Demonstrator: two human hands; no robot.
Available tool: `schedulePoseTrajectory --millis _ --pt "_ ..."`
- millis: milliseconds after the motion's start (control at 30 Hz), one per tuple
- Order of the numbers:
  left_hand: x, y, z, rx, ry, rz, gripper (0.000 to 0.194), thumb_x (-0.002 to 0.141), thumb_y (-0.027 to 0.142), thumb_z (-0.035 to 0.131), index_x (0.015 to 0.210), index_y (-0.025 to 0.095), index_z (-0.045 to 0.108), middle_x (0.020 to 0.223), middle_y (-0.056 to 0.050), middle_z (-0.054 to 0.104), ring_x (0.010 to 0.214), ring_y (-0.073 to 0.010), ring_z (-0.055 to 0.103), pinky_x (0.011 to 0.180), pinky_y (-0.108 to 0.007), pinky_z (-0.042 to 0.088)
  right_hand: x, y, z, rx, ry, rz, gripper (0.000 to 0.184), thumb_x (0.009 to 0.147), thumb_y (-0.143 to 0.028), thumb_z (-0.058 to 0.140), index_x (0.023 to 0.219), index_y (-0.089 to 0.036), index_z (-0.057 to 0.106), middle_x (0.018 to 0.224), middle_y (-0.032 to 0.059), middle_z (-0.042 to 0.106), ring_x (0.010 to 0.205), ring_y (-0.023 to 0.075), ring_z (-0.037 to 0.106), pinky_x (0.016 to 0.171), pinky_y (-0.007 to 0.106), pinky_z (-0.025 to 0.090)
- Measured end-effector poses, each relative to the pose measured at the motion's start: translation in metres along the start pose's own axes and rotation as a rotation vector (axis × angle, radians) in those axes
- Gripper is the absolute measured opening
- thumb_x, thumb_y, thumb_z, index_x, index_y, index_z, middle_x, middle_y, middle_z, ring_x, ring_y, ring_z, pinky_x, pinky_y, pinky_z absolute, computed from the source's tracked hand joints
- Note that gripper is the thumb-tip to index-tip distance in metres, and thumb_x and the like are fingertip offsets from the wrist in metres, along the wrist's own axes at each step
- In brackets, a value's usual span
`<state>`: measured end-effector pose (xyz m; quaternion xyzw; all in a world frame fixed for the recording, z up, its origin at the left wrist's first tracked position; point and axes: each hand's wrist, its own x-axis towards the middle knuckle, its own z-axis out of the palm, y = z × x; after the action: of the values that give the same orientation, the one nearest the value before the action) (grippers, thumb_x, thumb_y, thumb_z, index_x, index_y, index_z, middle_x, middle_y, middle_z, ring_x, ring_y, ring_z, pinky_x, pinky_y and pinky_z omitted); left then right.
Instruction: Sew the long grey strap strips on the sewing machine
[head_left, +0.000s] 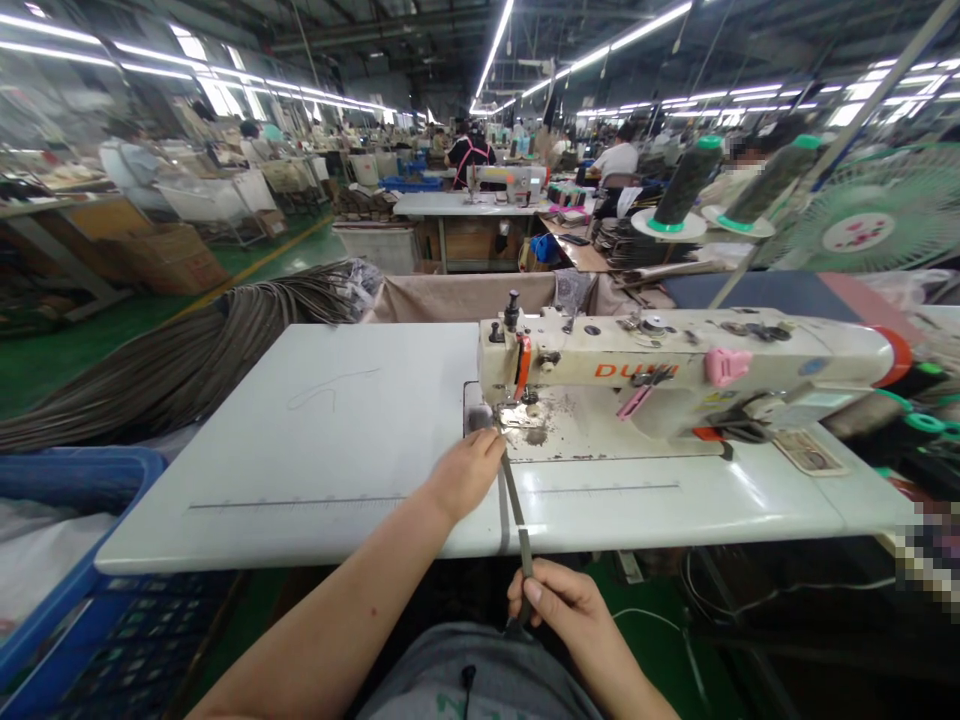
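A narrow grey-brown strap (515, 490) runs from the sewing machine's needle area down over the table's front edge. My left hand (471, 468) is closed on its far end, right beside the presser foot (517, 415). The fingertips there are partly hidden behind the hand. Below the table edge, close to my body, my right hand (559, 597) pinches the strap between thumb and fingers. Between the hands the strap is stretched nearly straight. The white sewing machine (675, 370) stands on the right part of the white table (322, 430).
Long dark straps (187, 350) lie heaped at the left, above a blue crate (82, 570). Two thread cones (686, 185) and a green fan (862, 225) stand at the right. Pink clips (727, 367) sit on the machine. Several people work farther back.
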<state>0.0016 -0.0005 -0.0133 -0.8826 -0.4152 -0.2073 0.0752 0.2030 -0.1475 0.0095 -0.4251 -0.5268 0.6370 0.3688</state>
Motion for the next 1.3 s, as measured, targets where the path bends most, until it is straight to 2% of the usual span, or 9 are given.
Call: schedulePoseTrajectory --millis 200,533,933,1300 --pt "0.0003 0.0005 0.0000 -0.008 0.007 -0.015 0.022 0.103 0.015 0.045 0.118 0.015 0.061 0.127 -0.015 0.067 0.125 -0.0249 0.064 0.111 -0.041 0.053 -0.0059 -0.0043 -0.0015 -0.027 -0.026 -0.024 0.046 0.095 -0.058 0.067 0.078 -0.017 0.079 0.074 0.0056 0.071 0.066 0.0174 0.058 0.063 0.029 0.046" --pt "0.0008 0.0015 -0.0042 0.000 -0.010 -0.014 0.018 0.101 0.014 0.048 0.113 0.017 0.061 0.125 -0.013 0.067 0.120 -0.0240 0.066 0.110 -0.040 0.053 -0.0073 -0.0018 -0.0020 -0.034 -0.033 -0.031 0.042 0.097 -0.054 0.067 0.079 -0.017 0.079 0.076 0.0045 0.069 0.068 0.0168 0.058 0.065 0.029 0.045" --pt "-0.0004 -0.0006 0.0000 -0.016 0.033 -0.006 0.021 0.103 0.016 0.045 0.118 0.016 0.060 0.125 -0.013 0.067 0.122 -0.0240 0.066 0.111 -0.040 0.054 -0.0048 -0.0019 -0.0028 -0.068 -0.034 -0.081 0.047 0.097 -0.057 0.065 0.074 -0.018 0.079 0.073 0.0054 0.067 0.071 0.0198 0.060 0.068 0.032 0.047" --pt "0.0034 0.0004 -0.0006 -0.058 0.007 -0.034 0.027 0.100 0.013 0.049 0.126 0.016 0.056 0.133 -0.014 0.063 0.129 -0.0249 0.062 0.115 -0.041 0.051 -0.0043 0.0035 -0.0036 -0.081 -0.056 -0.092 0.049 0.098 -0.057 0.063 0.074 -0.019 0.080 0.073 0.0055 0.066 0.071 0.0198 0.058 0.069 0.031 0.044"
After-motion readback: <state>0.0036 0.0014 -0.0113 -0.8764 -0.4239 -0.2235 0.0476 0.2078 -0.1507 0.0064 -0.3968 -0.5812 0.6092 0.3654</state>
